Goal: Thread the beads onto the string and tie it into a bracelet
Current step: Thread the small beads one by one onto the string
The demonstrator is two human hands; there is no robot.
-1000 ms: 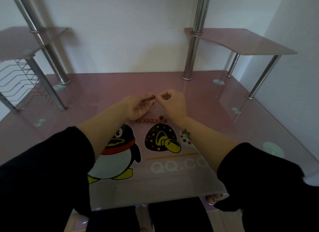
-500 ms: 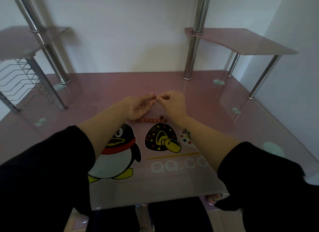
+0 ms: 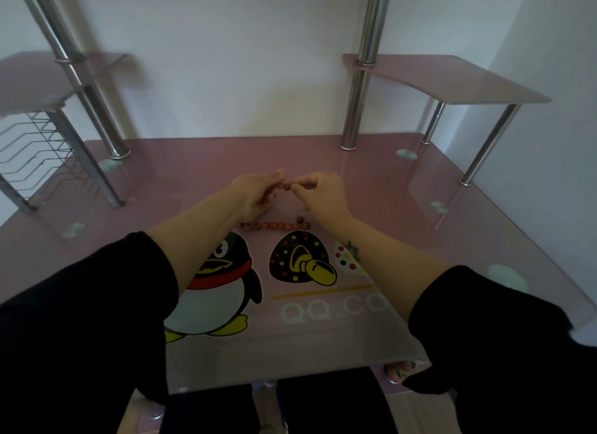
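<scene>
My left hand (image 3: 255, 194) pinches a small dark red bead (image 3: 286, 186) at its fingertips above the pink glass desk (image 3: 200, 162). My right hand (image 3: 319, 194) meets it from the right, thumb and forefinger pinched together right at the bead; the string itself is too thin to see. Below the hands a row of several red-brown beads (image 3: 274, 225) lies on the desk, and one darker bead (image 3: 300, 220) sits just above the row's right end.
Cartoon stickers, a penguin (image 3: 213, 281) and a spotted mushroom shape (image 3: 300, 262), cover the near desk. Chrome posts (image 3: 355, 104) rise at the back. A raised glass shelf (image 3: 452, 81) stands at right, a wire rack (image 3: 38, 152) at left.
My right hand has moved left until its pinched fingertips meet the bead held by my left hand. The bead row on the desk has not moved.
</scene>
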